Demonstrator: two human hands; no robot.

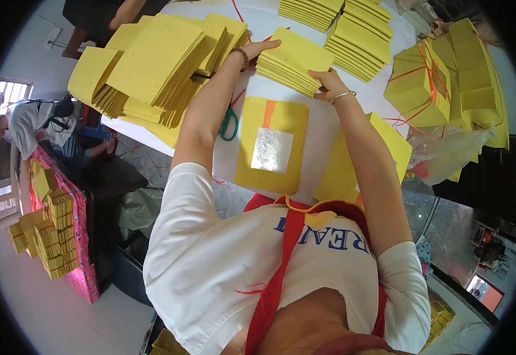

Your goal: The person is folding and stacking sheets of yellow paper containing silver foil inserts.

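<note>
Gripping the yellow paper stack from opposite ends, the left hand and right hand stood apart, with it between them; I could not tell how far the fingers reached underneath. From my remote seat I judged it moderately light, its sheets bendable and apt to slide over one another, so I favoured even pressure at both ends. It sat over the white table cover, just beyond the silver-patched yellow sheet; the green-handled scissors lay nearer the left forearm.
</note>
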